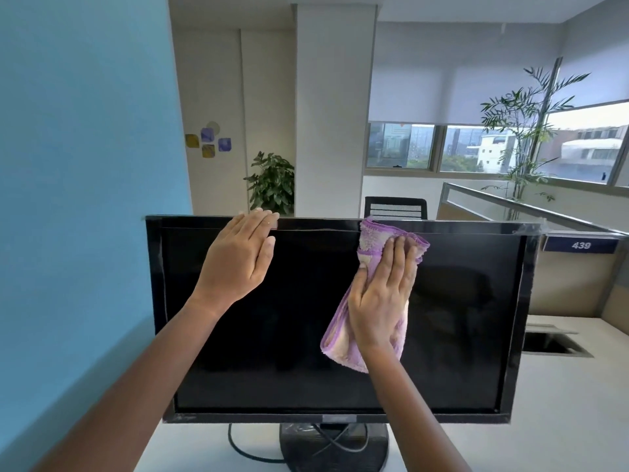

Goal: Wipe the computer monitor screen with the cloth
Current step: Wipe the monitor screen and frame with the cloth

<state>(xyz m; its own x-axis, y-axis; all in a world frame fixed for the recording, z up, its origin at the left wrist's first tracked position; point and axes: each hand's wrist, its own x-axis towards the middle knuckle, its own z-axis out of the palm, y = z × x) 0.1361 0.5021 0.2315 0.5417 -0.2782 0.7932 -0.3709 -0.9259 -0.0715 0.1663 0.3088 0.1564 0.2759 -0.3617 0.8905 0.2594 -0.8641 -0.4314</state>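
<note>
Fingers straight, right hand presses cloth to upper screen. Left hand flat, steadies monitor. Lower screen probably unwiped.

Frame cuts monitor base; right hand half hides cloth

I register the left hand laid against the monitor, fingers straight, fingertips on the top bezel. To its right, the right hand presses the purple cloth flat on the dark screen. Cloth shows above the fingertips and hangs below the palm. Below both hands, the stand base sits on the white desk.
</note>
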